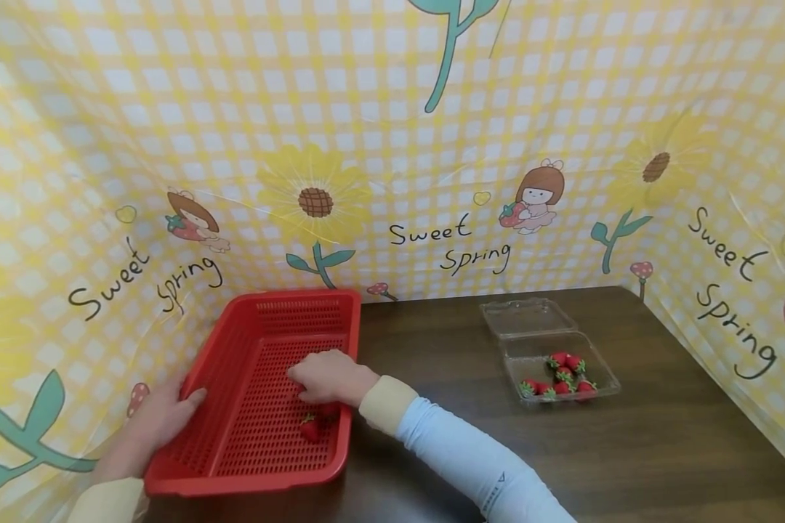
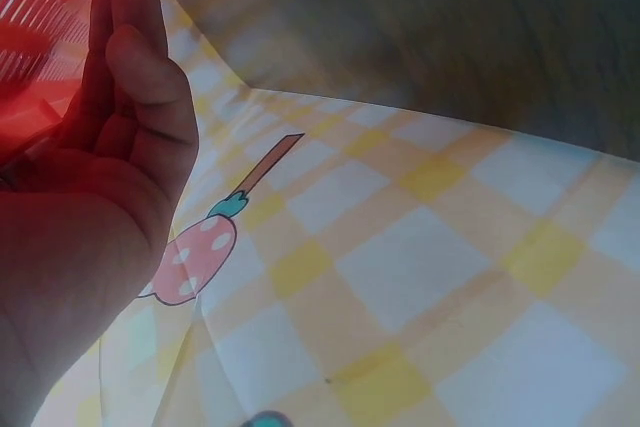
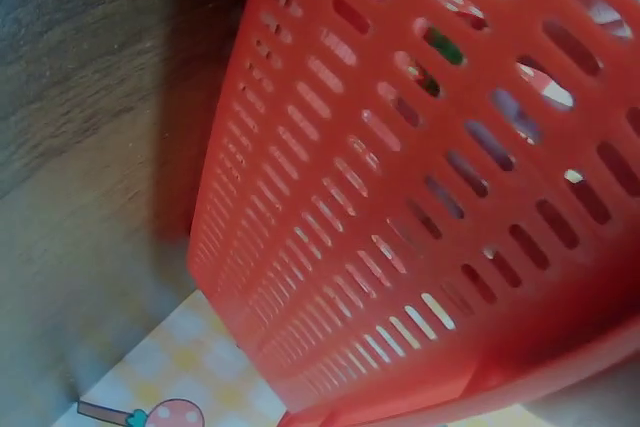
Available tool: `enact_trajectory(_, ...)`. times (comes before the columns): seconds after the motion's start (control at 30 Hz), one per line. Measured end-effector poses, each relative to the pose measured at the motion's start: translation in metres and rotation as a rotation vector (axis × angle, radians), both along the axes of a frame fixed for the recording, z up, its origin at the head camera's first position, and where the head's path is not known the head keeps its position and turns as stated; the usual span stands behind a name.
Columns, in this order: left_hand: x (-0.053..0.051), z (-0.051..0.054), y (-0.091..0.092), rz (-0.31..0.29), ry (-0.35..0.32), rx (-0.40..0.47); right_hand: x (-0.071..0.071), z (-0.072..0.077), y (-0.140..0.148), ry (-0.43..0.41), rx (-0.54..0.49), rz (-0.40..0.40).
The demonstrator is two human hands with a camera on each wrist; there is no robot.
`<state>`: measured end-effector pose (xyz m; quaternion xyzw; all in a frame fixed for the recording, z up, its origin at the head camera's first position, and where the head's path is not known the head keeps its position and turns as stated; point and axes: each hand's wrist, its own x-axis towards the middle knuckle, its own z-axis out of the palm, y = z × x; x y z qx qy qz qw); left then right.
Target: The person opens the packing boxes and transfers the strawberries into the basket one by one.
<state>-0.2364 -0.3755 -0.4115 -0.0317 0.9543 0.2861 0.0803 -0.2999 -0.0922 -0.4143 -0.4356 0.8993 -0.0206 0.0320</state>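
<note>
The right hand reached into the red basket, about two o'clock from its middle; its fingertips were turned down out of sight, so whether they gripped anything could not be told. One strawberry lay near four o'clock, a dim red patch beside it under the wrist. The left hand was at the basket's nine o'clock side, thumb at the rim, its hold unclear. The hands were apart. At three o'clock, a clear box held overlapping strawberries. In the right wrist view, basket slots showed only scraps.
</note>
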Motion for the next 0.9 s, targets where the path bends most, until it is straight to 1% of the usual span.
enact_trajectory(0.1, 0.001, 0.0, -0.002, 0.002, -0.003, -0.003, 0.001, -0.003, -0.003, -0.008, 0.052, -0.017)
enact_trajectory(0.17, 0.003, 0.001, -0.002, 0.006, -0.001, -0.002, 0.002, -0.004, -0.003, -0.006, 0.066, -0.022)
enact_trajectory(0.37, 0.006, 0.001, 0.002, 0.034, -0.03, 0.062, 0.003, -0.003, -0.001, -0.018, 0.057, -0.038)
enact_trajectory(0.47, 0.004, 0.003, 0.004, 0.035, -0.029, 0.052, 0.002, -0.001, 0.001, -0.029, 0.034, -0.034)
enact_trajectory(0.57, 0.002, 0.004, 0.005, 0.037, -0.031, 0.049, -0.001, 0.001, 0.003, -0.023, -0.015, -0.019)
enact_trajectory(0.6, 0.001, 0.004, 0.005, 0.031, -0.022, 0.036, -0.002, 0.001, 0.003, -0.012, -0.039, -0.009)
enact_trajectory(0.67, 0.0, 0.005, 0.004, 0.023, -0.01, 0.021, -0.004, 0.003, 0.004, 0.01, -0.098, 0.017)
enact_trajectory(0.8, -0.001, 0.005, 0.0, -0.006, 0.028, -0.043, -0.004, 0.008, 0.009, 0.048, -0.233, 0.068)
enact_trajectory(0.9, -0.002, 0.003, -0.001, -0.013, 0.018, -0.028, -0.001, 0.016, 0.019, 0.077, -0.312, 0.081)
